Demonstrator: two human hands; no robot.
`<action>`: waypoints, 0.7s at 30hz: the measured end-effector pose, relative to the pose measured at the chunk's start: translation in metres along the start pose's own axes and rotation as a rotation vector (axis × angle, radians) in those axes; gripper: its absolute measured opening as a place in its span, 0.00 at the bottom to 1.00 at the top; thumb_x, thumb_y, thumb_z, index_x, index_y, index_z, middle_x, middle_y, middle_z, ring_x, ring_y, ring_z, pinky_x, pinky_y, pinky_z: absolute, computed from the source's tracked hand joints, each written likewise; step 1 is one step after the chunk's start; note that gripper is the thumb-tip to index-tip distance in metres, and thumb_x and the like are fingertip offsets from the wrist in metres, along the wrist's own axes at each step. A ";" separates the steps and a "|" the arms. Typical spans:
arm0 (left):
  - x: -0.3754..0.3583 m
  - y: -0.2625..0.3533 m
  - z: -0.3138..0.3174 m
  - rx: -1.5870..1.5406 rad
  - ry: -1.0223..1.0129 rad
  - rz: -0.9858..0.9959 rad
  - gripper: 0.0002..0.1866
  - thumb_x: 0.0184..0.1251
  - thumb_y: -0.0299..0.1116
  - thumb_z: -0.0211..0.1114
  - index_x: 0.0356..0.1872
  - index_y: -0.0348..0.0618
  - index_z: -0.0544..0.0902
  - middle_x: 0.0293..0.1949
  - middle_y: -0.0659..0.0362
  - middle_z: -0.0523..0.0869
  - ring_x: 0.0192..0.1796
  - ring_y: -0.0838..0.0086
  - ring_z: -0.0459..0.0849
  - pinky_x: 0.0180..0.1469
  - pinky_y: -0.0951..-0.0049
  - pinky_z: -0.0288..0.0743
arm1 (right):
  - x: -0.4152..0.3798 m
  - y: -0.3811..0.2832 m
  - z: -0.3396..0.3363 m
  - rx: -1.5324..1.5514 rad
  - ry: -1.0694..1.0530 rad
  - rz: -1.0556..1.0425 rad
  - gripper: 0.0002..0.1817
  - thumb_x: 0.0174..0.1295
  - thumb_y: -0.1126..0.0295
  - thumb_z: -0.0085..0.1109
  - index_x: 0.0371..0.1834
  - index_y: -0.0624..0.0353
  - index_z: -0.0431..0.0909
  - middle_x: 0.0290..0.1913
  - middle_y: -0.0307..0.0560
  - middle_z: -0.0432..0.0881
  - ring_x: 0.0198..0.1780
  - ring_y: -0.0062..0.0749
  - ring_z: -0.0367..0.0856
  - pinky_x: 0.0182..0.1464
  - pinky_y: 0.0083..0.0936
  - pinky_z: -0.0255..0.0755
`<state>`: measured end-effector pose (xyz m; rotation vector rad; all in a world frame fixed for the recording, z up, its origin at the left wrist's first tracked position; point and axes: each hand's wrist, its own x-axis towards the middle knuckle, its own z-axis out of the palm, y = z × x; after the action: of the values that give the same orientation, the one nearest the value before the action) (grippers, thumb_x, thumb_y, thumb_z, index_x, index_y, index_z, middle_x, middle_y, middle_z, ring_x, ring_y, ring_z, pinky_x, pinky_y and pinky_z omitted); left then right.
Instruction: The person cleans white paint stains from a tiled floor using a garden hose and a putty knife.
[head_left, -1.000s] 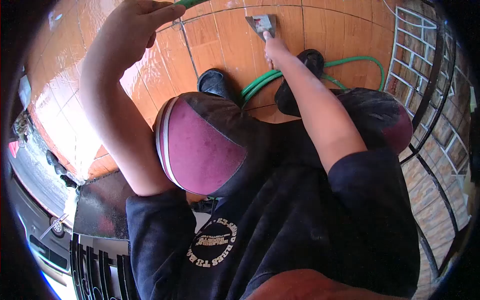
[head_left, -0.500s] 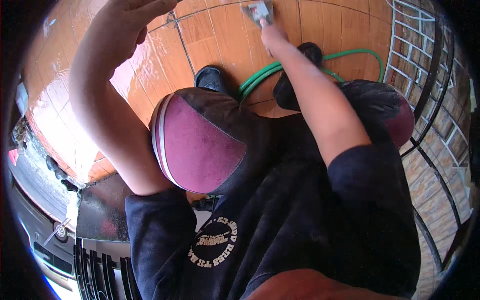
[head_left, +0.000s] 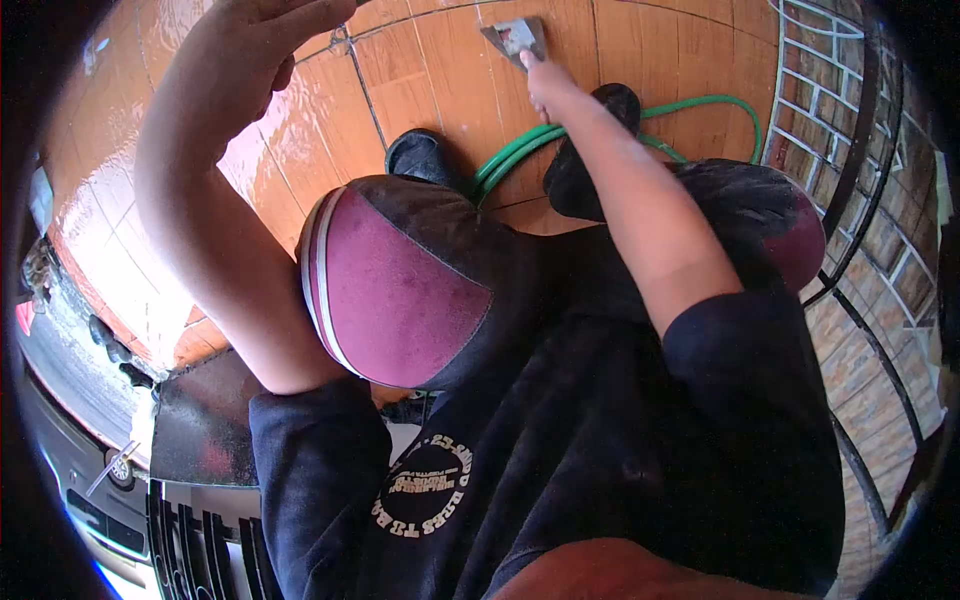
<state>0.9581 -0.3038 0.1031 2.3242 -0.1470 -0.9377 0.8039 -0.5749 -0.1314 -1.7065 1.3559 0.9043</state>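
Note:
My right hand (head_left: pixel 547 86) is closed around the handle of a scraper (head_left: pixel 517 38), a wide flat metal blade resting on or just over the wet orange floor tiles (head_left: pixel 450 60). The handle is mostly hidden by my fingers. At the upper left, my left hand (head_left: pixel 290 30) hangs in front of the tiles, partly cut off by the top edge of the view. Its fingers point right, and whether they hold anything cannot be made out.
A green hose (head_left: pixel 520 148) loops between and beyond my dark shoes (head_left: pixel 418 155). Black metal bars and a wall with a brick pattern (head_left: pixel 800 125) stand on the right. A dark panel (head_left: pixel 205 415), black ironwork and a parked car (head_left: pixel 95 510) are at the lower left.
The scraper and my right hand have moved slightly down toward my body, and the blade has turned a little. My left hand has barely moved.

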 end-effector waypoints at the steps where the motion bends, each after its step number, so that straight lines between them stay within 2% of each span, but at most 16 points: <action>1: 0.003 -0.004 0.001 0.000 0.009 0.015 0.26 0.63 0.54 0.63 0.54 0.45 0.82 0.13 0.69 0.66 0.12 0.87 0.59 0.15 0.82 0.51 | -0.001 0.003 0.004 -0.001 -0.001 -0.004 0.32 0.66 0.38 0.44 0.29 0.62 0.71 0.17 0.43 0.70 0.14 0.34 0.68 0.16 0.35 0.62; 4: 0.000 -0.002 -0.002 0.019 0.017 0.036 0.26 0.63 0.54 0.63 0.54 0.45 0.83 0.13 0.69 0.66 0.12 0.87 0.60 0.15 0.82 0.52 | 0.005 -0.004 0.012 0.080 0.044 0.111 0.31 0.66 0.38 0.44 0.26 0.59 0.68 0.15 0.40 0.67 0.12 0.32 0.64 0.14 0.34 0.60; 6: -0.003 -0.001 -0.002 0.033 0.013 0.042 0.26 0.63 0.54 0.63 0.54 0.45 0.83 0.13 0.69 0.66 0.13 0.87 0.60 0.15 0.82 0.52 | 0.016 -0.029 0.005 0.252 -0.142 0.026 0.30 0.65 0.38 0.44 0.23 0.56 0.65 0.15 0.39 0.64 0.11 0.32 0.61 0.13 0.34 0.58; 9: -0.006 -0.004 -0.004 0.054 0.010 0.032 0.26 0.63 0.54 0.63 0.54 0.45 0.83 0.14 0.69 0.66 0.13 0.87 0.61 0.16 0.82 0.52 | 0.006 -0.032 0.004 0.220 -0.157 0.063 0.30 0.65 0.37 0.44 0.22 0.55 0.62 0.14 0.39 0.62 0.10 0.32 0.59 0.12 0.34 0.55; 11: -0.007 -0.005 -0.002 0.007 0.048 -0.025 0.26 0.63 0.54 0.62 0.53 0.45 0.83 0.14 0.68 0.66 0.13 0.87 0.61 0.16 0.82 0.52 | -0.006 -0.022 0.011 0.126 -0.174 0.044 0.30 0.66 0.39 0.43 0.22 0.56 0.63 0.14 0.39 0.63 0.10 0.30 0.59 0.11 0.31 0.56; 13: -0.007 -0.005 -0.005 0.019 0.045 -0.035 0.26 0.63 0.53 0.63 0.53 0.45 0.83 0.14 0.69 0.66 0.14 0.87 0.61 0.16 0.82 0.52 | -0.010 -0.015 0.018 0.102 -0.121 0.025 0.30 0.68 0.39 0.42 0.22 0.56 0.63 0.14 0.39 0.63 0.10 0.29 0.59 0.12 0.30 0.56; 14: -0.006 -0.004 -0.007 0.033 0.039 -0.034 0.25 0.63 0.53 0.63 0.53 0.45 0.83 0.14 0.69 0.66 0.14 0.87 0.61 0.16 0.82 0.52 | -0.007 -0.023 0.020 0.109 -0.101 -0.064 0.30 0.68 0.39 0.41 0.23 0.57 0.64 0.15 0.40 0.64 0.11 0.29 0.60 0.13 0.30 0.57; 17: -0.006 -0.006 -0.007 0.048 0.042 -0.058 0.25 0.63 0.52 0.63 0.53 0.46 0.83 0.14 0.69 0.66 0.14 0.87 0.61 0.16 0.82 0.52 | 0.008 -0.064 0.020 0.195 -0.193 -0.081 0.31 0.67 0.39 0.41 0.25 0.59 0.67 0.15 0.40 0.65 0.12 0.29 0.61 0.13 0.30 0.57; 19: -0.010 -0.008 -0.006 0.053 0.046 -0.084 0.25 0.63 0.52 0.63 0.53 0.46 0.83 0.14 0.69 0.65 0.14 0.87 0.61 0.16 0.83 0.52 | 0.005 -0.064 0.024 0.171 -0.170 -0.028 0.30 0.67 0.39 0.41 0.26 0.58 0.67 0.15 0.40 0.65 0.12 0.29 0.61 0.14 0.29 0.58; 21: -0.010 -0.007 -0.008 -0.006 0.062 -0.063 0.24 0.63 0.52 0.63 0.53 0.46 0.83 0.14 0.69 0.66 0.14 0.87 0.60 0.16 0.82 0.53 | -0.003 -0.050 0.027 0.118 -0.233 0.032 0.30 0.68 0.39 0.40 0.24 0.56 0.64 0.16 0.40 0.65 0.12 0.28 0.60 0.13 0.29 0.57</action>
<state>0.9545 -0.2910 0.1094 2.3611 -0.0451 -0.8944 0.8510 -0.5423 -0.1346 -1.4456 1.2576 0.9882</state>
